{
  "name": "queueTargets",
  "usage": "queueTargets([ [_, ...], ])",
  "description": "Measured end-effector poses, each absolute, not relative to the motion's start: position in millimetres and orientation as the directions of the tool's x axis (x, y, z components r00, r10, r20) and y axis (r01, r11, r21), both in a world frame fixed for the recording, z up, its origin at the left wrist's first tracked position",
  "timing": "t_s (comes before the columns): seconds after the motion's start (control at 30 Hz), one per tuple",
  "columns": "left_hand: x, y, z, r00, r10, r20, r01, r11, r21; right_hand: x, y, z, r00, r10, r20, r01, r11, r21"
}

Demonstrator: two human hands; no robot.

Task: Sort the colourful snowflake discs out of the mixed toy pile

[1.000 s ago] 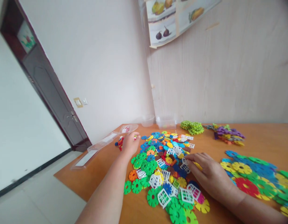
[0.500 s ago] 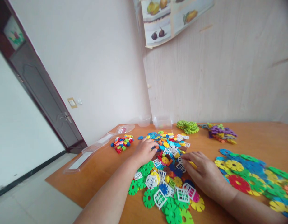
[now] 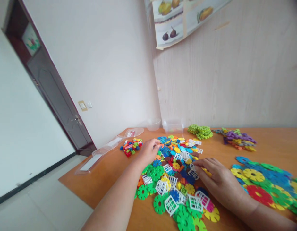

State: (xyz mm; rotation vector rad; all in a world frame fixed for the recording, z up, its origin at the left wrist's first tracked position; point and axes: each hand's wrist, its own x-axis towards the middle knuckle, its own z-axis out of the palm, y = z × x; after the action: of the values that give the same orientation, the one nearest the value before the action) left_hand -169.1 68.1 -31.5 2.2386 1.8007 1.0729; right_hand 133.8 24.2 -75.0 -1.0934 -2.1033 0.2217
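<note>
A heap of coloured plastic discs and white window pieces [image 3: 177,173] lies in the middle of the orange table [image 3: 105,179]. My left hand [image 3: 149,150] rests at the heap's far left edge, fingers curled down onto the blue discs; what it grips is hidden. Just left of it sits a small pile of tiny coloured bricks [image 3: 131,147]. My right hand [image 3: 217,183] lies palm down on the heap's right side, fingers pressed on white and yellow pieces.
Big flower discs [image 3: 264,186] cover the right of the table. Green pieces [image 3: 201,131] and purple pieces [image 3: 237,138] lie at the back. Clear tubs [image 3: 172,125] stand by the wall. A clear lid [image 3: 107,150] lies along the left edge.
My left hand drew back from the small brick pile at the left and came to the heap's left edge. The right hand has stayed on the heap.
</note>
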Motion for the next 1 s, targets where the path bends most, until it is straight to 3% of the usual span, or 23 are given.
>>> queueTargets([
  [0.2, -204.3, 74.8, -28.0, -0.183, 0.881, 0.436, 0.697, -0.197, 0.689, 134.6, 24.9, -76.5, -0.354, 0.753, 0.555, 0.638, 0.628, -0.445],
  [0.53, -246.0, 65.6, -19.6, -0.386, 0.885, 0.258, 0.570, 0.009, 0.821, 136.6, 28.1, -80.1, -0.353, 0.746, 0.565, 0.641, 0.633, -0.435],
  [0.67, -262.3, 67.6, -24.1, -0.455, 0.849, 0.268, 0.674, 0.131, 0.727, 136.7, 27.7, -79.5, -0.344, 0.738, 0.580, 0.637, 0.638, -0.433],
  [0.83, -262.1, 63.0, -24.2, -0.439, 0.856, 0.273, 0.846, 0.291, 0.447, 136.7, 27.0, -79.1, -0.340, 0.743, 0.576, 0.639, 0.632, -0.438],
  [1.0, -250.1, 56.0, -18.3, -0.346, 0.918, 0.195, 0.922, 0.294, 0.251, 136.6, 27.8, -79.9, -0.355, 0.757, 0.548, 0.640, 0.624, -0.448],
])
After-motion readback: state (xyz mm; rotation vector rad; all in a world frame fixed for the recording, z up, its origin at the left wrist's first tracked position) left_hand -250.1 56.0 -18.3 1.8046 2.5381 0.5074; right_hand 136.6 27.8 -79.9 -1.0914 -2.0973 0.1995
